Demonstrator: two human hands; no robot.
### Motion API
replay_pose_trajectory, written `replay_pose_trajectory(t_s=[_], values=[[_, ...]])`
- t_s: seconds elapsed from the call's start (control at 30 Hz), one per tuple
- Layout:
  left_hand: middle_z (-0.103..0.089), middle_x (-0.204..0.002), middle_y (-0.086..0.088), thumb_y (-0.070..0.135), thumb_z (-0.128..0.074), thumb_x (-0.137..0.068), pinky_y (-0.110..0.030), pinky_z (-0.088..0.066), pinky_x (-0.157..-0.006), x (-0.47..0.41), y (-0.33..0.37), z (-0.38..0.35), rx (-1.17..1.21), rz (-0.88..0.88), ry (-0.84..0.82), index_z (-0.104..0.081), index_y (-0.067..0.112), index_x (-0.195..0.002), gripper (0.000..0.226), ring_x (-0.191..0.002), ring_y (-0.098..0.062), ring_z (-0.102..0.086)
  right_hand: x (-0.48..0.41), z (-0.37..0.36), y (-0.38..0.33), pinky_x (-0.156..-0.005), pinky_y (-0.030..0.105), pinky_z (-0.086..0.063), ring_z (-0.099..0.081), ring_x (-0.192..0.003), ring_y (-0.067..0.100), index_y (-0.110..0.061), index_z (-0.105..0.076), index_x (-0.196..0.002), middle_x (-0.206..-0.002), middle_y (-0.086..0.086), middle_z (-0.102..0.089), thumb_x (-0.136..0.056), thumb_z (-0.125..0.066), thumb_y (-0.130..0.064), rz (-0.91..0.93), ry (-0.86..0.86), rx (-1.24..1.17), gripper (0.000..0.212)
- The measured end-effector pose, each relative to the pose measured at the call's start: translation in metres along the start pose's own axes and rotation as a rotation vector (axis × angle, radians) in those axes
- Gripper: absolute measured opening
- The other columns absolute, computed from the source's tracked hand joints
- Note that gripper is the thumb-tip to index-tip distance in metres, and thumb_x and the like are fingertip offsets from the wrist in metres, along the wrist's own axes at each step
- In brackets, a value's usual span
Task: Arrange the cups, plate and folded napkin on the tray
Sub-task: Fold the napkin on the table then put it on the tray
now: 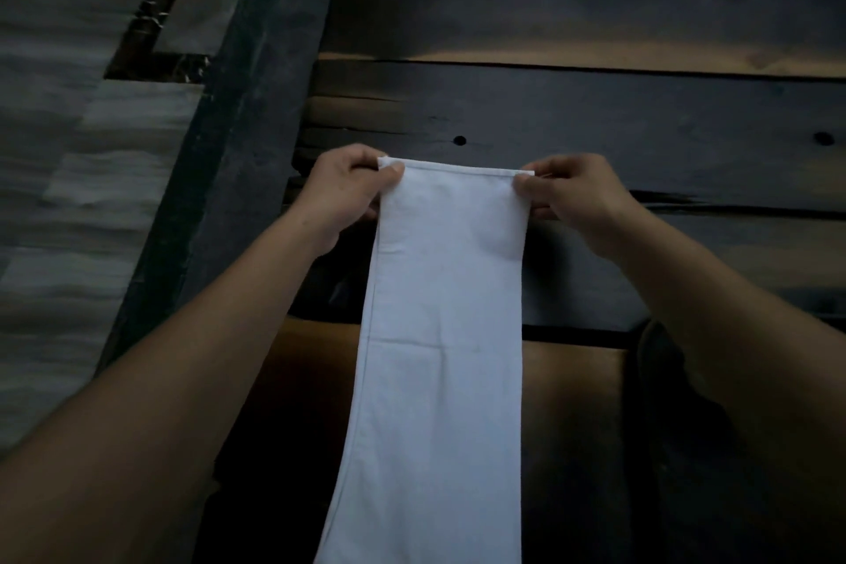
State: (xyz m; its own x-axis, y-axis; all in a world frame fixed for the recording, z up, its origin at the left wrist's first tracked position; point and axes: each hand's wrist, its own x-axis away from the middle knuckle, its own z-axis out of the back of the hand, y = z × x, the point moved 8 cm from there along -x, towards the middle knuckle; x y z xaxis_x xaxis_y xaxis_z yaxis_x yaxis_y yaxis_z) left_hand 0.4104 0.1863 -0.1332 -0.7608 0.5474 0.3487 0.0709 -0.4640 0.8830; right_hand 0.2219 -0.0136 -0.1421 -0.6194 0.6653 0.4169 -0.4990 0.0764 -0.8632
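You are holding the white napkin [446, 311] up in a long folded strip over the dark wooden table [595, 115]. Your left hand [345, 188] is pinching its far left corner, your right hand [572, 192] is pinching its far right corner, and the near end is hanging toward you.

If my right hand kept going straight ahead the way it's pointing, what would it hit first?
Probably nothing soon. The right hand, pinching a corner of the white napkin, points up and away over the dark wooden planks. That stretch looks bare as far as the picture shows, though depth is hard to judge.
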Motion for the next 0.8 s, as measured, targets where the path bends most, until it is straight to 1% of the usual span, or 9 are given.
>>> replay_pose_trajectory(t_s=[0.1, 0.2, 0.27, 0.37, 0.43, 0.5, 0.57, 0.63, 0.8], values=[[-0.076, -0.085, 0.002, 0.026, -0.073, -0.092, -0.021, -0.054, -0.057, 0.021, 0.010, 0.007, -0.064, -0.074, -0.058, -0.069, 0.017, -0.098, 0.011, -0.074, -0.005, -0.072, 0.024, 0.005, -0.011, -0.084, 0.033, -0.057, -0.066, -0.084, 0.018, -0.004, -0.072, -0.104, -0.089, 0.007, -0.069, -0.095, -0.071, -0.012, 0.052, -0.034, 0.026, 0.013], [-0.079, -0.087, 0.004, 0.025, -0.072, -0.092, -0.020, -0.058, -0.062, 0.047, 0.020, 0.023, -0.118, -0.170, -0.115, -0.069, 0.014, -0.102, 0.015, -0.083, -0.009, -0.075, 0.059, 0.014, -0.022, -0.082, 0.027, -0.059, -0.068, -0.079, 0.008, -0.013, -0.074, -0.098, -0.086, 0.003, -0.073, -0.095, -0.070, -0.017, 0.122, -0.061, 0.030, 0.006], [-0.078, -0.092, 0.007, 0.024, -0.072, -0.092, -0.017, -0.058, -0.067, 0.071, 0.027, 0.032, -0.169, -0.245, -0.168, -0.070, 0.015, -0.102, 0.014, -0.087, -0.007, -0.074, 0.088, 0.018, -0.027, -0.080, 0.025, -0.059, -0.069, -0.079, 0.006, -0.015, -0.075, -0.097, -0.088, 0.006, -0.075, -0.094, -0.071, -0.018, 0.177, -0.069, 0.041, 0.005], [-0.076, -0.096, 0.006, 0.021, -0.073, -0.090, -0.018, -0.058, -0.076, 0.110, 0.029, 0.044, -0.215, -0.308, -0.253, -0.071, 0.016, -0.101, 0.013, -0.091, -0.006, -0.073, 0.139, 0.017, -0.031, -0.079, 0.028, -0.056, -0.066, -0.079, 0.010, -0.008, -0.075, -0.097, -0.088, 0.015, -0.075, -0.092, -0.073, -0.016, 0.262, -0.075, 0.077, 0.009], [-0.076, -0.096, 0.007, 0.021, -0.074, -0.086, -0.017, -0.057, -0.077, 0.138, 0.025, 0.052, -0.219, -0.329, -0.306, -0.072, 0.017, -0.099, 0.014, -0.091, -0.007, -0.073, 0.177, 0.012, -0.030, -0.077, 0.019, -0.053, -0.068, -0.078, 0.003, -0.008, -0.075, -0.096, -0.086, 0.005, -0.077, -0.088, -0.074, -0.021, 0.308, -0.084, 0.098, 0.015], [-0.077, -0.096, 0.004, 0.024, -0.076, -0.081, -0.018, -0.057, -0.079, 0.165, 0.021, 0.060, -0.184, -0.356, -0.353, -0.074, 0.014, -0.099, 0.020, -0.091, -0.010, -0.074, 0.216, 0.008, -0.027, -0.074, 0.010, -0.052, -0.071, -0.079, -0.004, -0.015, -0.077, -0.096, -0.088, -0.007, -0.079, -0.082, -0.072, -0.031, 0.349, -0.086, 0.146, 0.021], [-0.078, -0.098, 0.001, 0.026, -0.077, -0.079, -0.021, -0.057, -0.082, 0.189, 0.013, 0.066, -0.163, -0.388, -0.386, -0.077, 0.016, -0.099, 0.023, -0.093, -0.012, -0.075, 0.250, 0.006, -0.021, -0.075, 0.011, -0.054, -0.073, -0.086, 0.000, -0.022, -0.078, -0.098, -0.092, -0.011, -0.078, -0.081, -0.072, -0.034, 0.385, -0.073, 0.192, 0.022], [-0.079, -0.102, 0.004, 0.033, -0.080, -0.081, -0.023, -0.057, -0.085, 0.212, -0.001, 0.072, -0.182, -0.405, -0.412, -0.078, 0.026, -0.100, 0.020, -0.097, -0.013, -0.075, 0.277, 0.000, -0.010, -0.079, 0.014, -0.056, -0.074, -0.092, 0.004, -0.026, -0.078, -0.100, -0.097, -0.012, -0.078, -0.082, -0.073, -0.031, 0.425, -0.072, 0.219, 0.019], [-0.078, -0.102, 0.012, 0.038, -0.079, -0.082, -0.022, -0.057, -0.084, 0.259, -0.049, 0.076, -0.254, -0.438, -0.409, -0.078, 0.033, -0.102, 0.020, -0.097, -0.008, -0.074, 0.320, -0.015, 0.029, -0.078, 0.016, -0.056, -0.074, -0.093, 0.004, -0.033, -0.078, -0.103, -0.100, -0.019, -0.077, -0.085, -0.073, -0.031, 0.474, -0.080, 0.316, 0.019]])
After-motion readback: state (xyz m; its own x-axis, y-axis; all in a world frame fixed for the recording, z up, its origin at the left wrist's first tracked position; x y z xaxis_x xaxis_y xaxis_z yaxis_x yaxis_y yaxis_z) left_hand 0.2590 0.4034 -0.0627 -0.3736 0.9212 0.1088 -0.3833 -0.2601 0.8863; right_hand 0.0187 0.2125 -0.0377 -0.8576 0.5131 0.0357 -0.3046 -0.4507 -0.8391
